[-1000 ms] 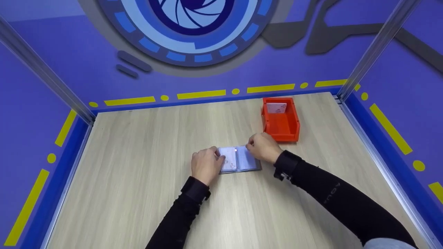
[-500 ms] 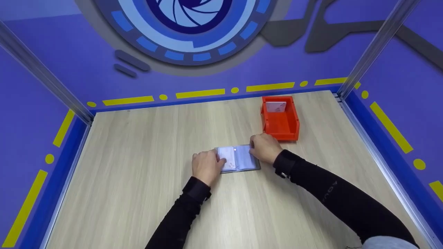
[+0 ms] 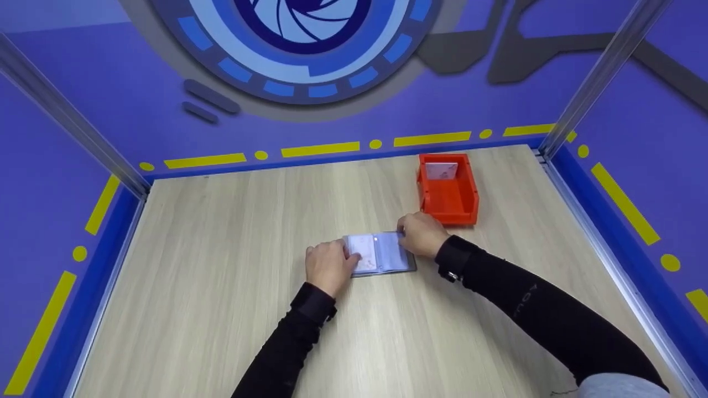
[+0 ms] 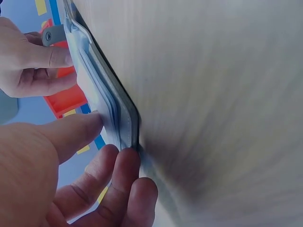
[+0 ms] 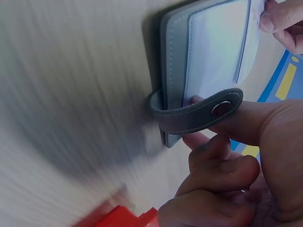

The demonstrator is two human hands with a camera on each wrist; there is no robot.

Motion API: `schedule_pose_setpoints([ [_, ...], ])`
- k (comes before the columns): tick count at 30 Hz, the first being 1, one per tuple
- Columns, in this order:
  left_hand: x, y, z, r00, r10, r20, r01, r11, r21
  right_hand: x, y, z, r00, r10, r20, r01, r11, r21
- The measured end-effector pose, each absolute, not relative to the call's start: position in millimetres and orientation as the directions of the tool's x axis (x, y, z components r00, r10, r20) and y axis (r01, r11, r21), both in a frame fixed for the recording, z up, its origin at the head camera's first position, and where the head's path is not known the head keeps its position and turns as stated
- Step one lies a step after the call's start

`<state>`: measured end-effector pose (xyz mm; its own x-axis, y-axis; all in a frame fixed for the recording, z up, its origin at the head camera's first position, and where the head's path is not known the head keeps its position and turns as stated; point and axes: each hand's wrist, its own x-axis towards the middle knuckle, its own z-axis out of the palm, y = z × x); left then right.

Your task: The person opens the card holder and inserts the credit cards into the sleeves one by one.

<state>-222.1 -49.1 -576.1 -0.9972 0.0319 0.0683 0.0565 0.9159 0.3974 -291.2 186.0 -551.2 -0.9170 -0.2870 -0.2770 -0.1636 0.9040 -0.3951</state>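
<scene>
A grey card holder (image 3: 394, 255) with clear plastic sleeves lies spread open on the table. Its left side holds a white card with a faint pinkish print (image 3: 365, 246); the right side shows a plain bluish sleeve. My left hand (image 3: 329, 268) grips the left edge, thumb on top of the sleeves (image 4: 102, 106) and fingertips at the rim. At the upper right corner, my right hand (image 3: 423, 236) pinches the edge, its thumb on the sleeve behind the snap strap (image 5: 189, 118). The strap sticks up, its metal snap showing. Some right fingertips are hidden in the head view.
An orange-red bin (image 3: 445, 196) stands behind the right hand, close to it, with a pale printed card (image 3: 441, 171) leaning inside at its back. Blue-purple panels (image 3: 332, 130) with yellow marks enclose the wooden table (image 3: 221, 287) at the back and sides.
My right hand has shifted slightly right along the card holder's upper edge. The left hand keeps its grip, and the card holder stays almost in place.
</scene>
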Motion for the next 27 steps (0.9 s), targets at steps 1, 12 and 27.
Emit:
schedule_pose_setpoints([
  [1,-221.9,-49.0,-576.2,-0.997,0.032,0.073,0.059,0.915,0.398,-291.8,186.1,-551.4,-0.917,-0.287,-0.277,-0.163,0.903,-0.397],
  [12,-221.7,-49.3,-574.0,-0.994,0.044,0.101,0.080,0.916,0.394,-295.4,186.9,-549.7,-0.924,-0.286,-0.255,-0.160,0.893,-0.421],
  [27,-225.2,-50.5,-571.8,-0.997,0.047,0.060,0.068,0.911,0.407,-292.5,188.6,-546.9,-0.944,-0.300,-0.134,-0.208,0.862,-0.462],
])
